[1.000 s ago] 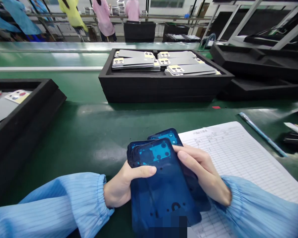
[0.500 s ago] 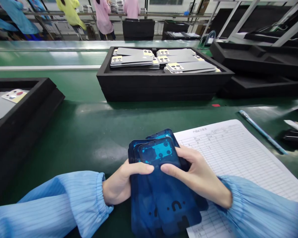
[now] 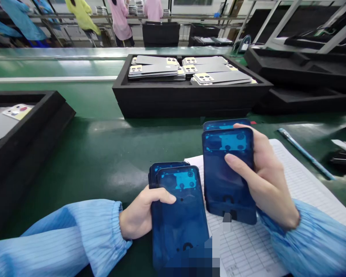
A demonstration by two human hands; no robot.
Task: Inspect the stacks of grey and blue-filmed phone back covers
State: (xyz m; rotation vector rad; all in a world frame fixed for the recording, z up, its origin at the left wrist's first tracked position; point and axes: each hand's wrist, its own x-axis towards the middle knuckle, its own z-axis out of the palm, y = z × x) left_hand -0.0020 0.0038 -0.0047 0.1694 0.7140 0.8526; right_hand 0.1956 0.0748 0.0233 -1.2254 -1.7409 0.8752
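My left hand [image 3: 138, 215] grips a small stack of dark blue phone back panels [image 3: 180, 219], its thumb pressed on the top one and its fingers hidden beneath. The panels carry bright blue camera areas at their upper ends. My right hand [image 3: 266, 173] pinches at least two more dark blue panels [image 3: 222, 179], thumb on the front face, fingers behind the right edge. These are held up over the printed form [image 3: 291, 181], apart from the left stack. Blocky picture damage covers the lower end of the left stack.
A black tray [image 3: 187, 100] ahead holds several grey phone back panels [image 3: 152, 69]. Another black tray [image 3: 43, 123] stands at left, and more black trays [image 3: 305, 73] at right. A blue pen [image 3: 305, 154] lies beside the form. Co-workers [image 3: 82, 15] are at the back.
My right hand has moved up and to the right, carrying some panels off the stack. The left hand stays in place with the others.
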